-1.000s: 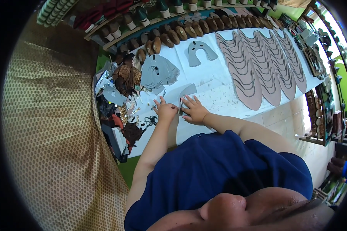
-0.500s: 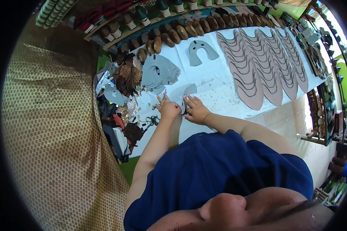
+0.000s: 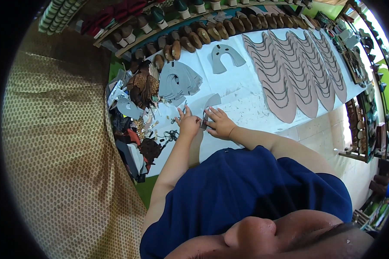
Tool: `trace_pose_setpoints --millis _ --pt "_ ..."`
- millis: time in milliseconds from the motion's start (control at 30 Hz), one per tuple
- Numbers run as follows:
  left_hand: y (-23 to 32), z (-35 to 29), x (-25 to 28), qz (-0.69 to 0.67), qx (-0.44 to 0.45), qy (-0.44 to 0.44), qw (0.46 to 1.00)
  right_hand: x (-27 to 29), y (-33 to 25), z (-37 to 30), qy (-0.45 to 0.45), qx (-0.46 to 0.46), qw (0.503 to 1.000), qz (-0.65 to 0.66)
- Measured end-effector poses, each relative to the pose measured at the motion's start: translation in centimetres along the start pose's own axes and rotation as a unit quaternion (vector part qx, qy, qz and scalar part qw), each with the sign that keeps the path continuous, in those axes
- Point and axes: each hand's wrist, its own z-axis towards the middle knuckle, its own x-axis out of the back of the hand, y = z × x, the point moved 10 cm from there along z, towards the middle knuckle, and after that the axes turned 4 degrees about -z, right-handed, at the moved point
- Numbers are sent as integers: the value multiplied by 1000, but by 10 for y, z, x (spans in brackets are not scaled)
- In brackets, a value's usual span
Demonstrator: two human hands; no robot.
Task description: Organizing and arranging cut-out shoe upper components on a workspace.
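A curved grey shoe-upper piece (image 3: 213,100) lies on the white-covered table in front of me, partly under my fingers. My right hand (image 3: 221,124) rests flat across its near part with the fingers spread. Just to the left, my left hand (image 3: 189,125) has thumb and forefinger pinched together at the piece's near edge while the other fingers point away. What the pinch holds, if anything, is too small to make out. Beyond my left hand fans a stack of similar grey pieces (image 3: 177,82). A single grey horseshoe-shaped piece (image 3: 219,52) lies farther back.
Rows of pinkish pieces (image 3: 285,103) with dark curved edges overlap on the right. Brown shoe lasts (image 3: 194,41) line the back. Scraps, beads and dark cord (image 3: 170,136) clutter the left side. A patterned curtain (image 3: 73,142) hangs at left; racks (image 3: 358,125) stand at right.
Both hands stay nearly in place. The fingers of my right hand and the left pinch have shifted slightly over the near part of the grey piece.
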Motion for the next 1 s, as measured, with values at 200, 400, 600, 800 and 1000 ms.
trace_pose_setpoints --millis 200,400,600,800,1000 --pt "2 -7 -1 -30 4 -10 999 -2 2 1 -16 -12 1000 8" --pt "11 -9 3 -20 8 -25 999 -5 4 1 -34 -22 999 -10" --pt "-3 -14 13 -103 -34 115 987 -1 0 0 -2 -14 1000 -7" --pt "1 -25 17 -40 -48 163 985 -2 2 -1 10 -7 1000 -5" --pt "-4 -33 5 -11 -35 197 980 -4 6 -2 14 -15 1000 7"
